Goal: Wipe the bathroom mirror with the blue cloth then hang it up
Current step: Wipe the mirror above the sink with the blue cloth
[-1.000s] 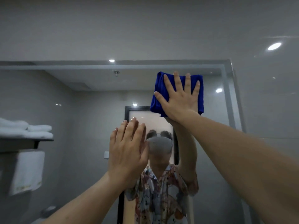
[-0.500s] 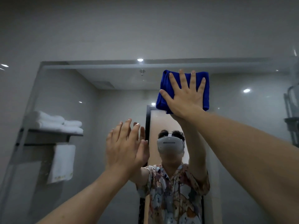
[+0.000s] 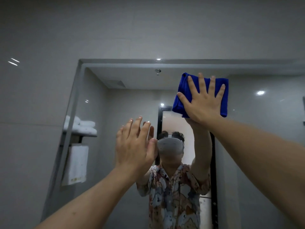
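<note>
The blue cloth [image 3: 183, 95], folded into a thick pad, is sitting flat against the bathroom mirror [image 3: 132, 100], high up near the mirror's top edge and well in from its left edge. The right hand [image 3: 203, 103] is pressing it there, palm down, fingers [image 3: 212, 86] splayed wide across the fabric, thumb reaching over toward the cloth's left side, not clenching it, just pinning it flat to the glass. Blue is showing all around the hand, with a rolled corner poking up at the top left.

Lower and to the left, the left hand [image 3: 134, 146] is standing upright with an open palm and loosely spread fingers, holding nothing; whether it is touching the glass, I cannot tell. Both bare forearms are reaching up from the bottom of the view.

In the reflection, a person in a patterned short-sleeved shirt [image 3: 173, 195] is wearing a white headset [image 3: 170, 145]. Toward the mirror's left edge, a shelf is showing folded white towels [image 3: 82, 124], with another white towel [image 3: 76, 164] hanging beneath. Grey wall tiles [image 3: 33, 113] are surrounding the mirror.
</note>
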Demonstrator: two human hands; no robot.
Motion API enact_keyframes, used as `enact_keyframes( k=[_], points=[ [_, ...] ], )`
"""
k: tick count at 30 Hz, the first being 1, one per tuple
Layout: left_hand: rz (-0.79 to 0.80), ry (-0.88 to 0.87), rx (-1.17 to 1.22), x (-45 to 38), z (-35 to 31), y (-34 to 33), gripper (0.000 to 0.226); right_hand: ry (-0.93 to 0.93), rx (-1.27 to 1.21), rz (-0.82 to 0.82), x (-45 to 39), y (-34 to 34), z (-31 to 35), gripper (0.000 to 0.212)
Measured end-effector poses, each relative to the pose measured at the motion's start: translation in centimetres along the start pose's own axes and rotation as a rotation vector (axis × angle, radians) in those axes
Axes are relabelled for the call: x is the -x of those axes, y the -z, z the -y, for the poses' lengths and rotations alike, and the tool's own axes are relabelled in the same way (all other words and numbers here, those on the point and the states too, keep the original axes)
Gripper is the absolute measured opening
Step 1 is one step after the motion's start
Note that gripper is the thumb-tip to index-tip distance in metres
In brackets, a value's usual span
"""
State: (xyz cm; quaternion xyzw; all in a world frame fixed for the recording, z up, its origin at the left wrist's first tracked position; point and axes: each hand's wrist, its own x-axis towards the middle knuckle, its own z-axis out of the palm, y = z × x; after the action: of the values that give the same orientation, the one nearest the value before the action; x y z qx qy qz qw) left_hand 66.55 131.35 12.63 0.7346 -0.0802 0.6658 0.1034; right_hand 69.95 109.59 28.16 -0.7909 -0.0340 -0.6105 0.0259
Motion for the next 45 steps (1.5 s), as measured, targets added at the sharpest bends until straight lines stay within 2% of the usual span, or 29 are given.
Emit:
enact_keyframes(
  k=[5, 14, 20, 24, 31, 45],
  points=[
    [0.024, -0.002, -0.003, 0.6, 4.5, 2.4, 0.053, 0.099, 0.002, -0.005, 0.5, -1.3, 7.4, 0.08],
    [0.146, 0.129, -0.057, 4.5, 13.1, 6.7, 0.057, 0.358, -0.053, 0.007, 6.6, -5.8, 24.0, 0.08],
    [0.188, 0.212, -0.12, 6.4, 17.3, 7.6, 0.054, 0.359, -0.094, 0.011, 8.7, -6.9, 29.2, 0.079],
    [0.138, 0.229, -0.086, 6.8, 17.2, 8.1, 0.053, 0.43, -0.087, 0.035, 10.5, -7.2, 31.0, 0.079],
    [0.154, 0.236, -0.07, 7.3, 14.8, 8.9, 0.052, 0.541, -0.076, 0.094, 12.8, -7.2, 29.4, 0.076],
    [0.219, 0.103, 0.091, 6.8, 1.2, 6.0, 0.053, 0.344, -0.052, 0.116, 15.0, -5.5, 12.2, 0.076]
  ],
)
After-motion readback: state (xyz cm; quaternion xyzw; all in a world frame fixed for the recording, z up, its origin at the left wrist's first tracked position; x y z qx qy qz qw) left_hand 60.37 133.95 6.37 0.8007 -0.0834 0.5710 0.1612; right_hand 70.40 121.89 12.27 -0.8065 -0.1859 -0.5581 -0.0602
